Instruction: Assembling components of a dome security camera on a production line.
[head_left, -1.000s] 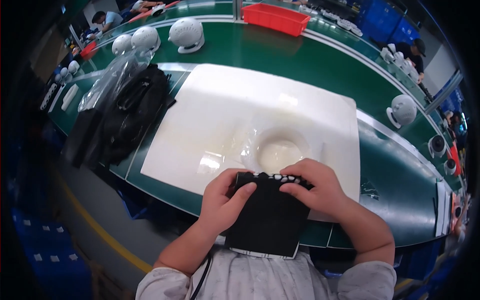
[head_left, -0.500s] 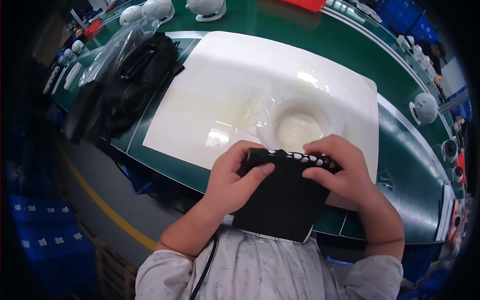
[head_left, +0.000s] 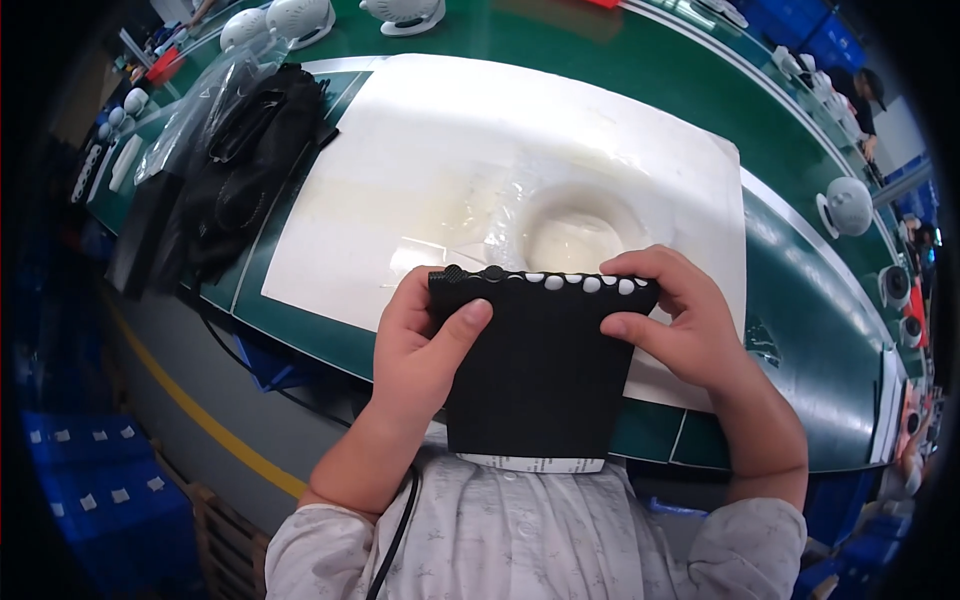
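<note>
The head camera looks down on a black fabric pouch (head_left: 535,370) held up in front of the person's chest, over the near edge of a green workbench (head_left: 800,300). A row of small white studs (head_left: 580,283) runs along the pouch's top edge, and a white strip shows along its bottom edge.

The left hand (head_left: 420,345) is closed around the pouch's left side, the thumb pressed flat on the front face and the fingers wrapped behind the top corner. The right hand (head_left: 675,320) grips the top right corner, fingers curled over the upper edge and the thumb on the front. Both hands have firm hold of the pouch, which hangs upright between them.

Behind the pouch a large white mat (head_left: 480,160) lies on the workbench, with a round clear plastic dish shape (head_left: 575,225) near its middle, just beyond the pouch's top edge. To the left of the mat is a heap of black items in clear plastic bags (head_left: 235,150); what exactly they are is hard to tell at this angle. White dome-shaped objects (head_left: 848,205) stand along the far and right parts of the bench, well apart from the hands.
</note>
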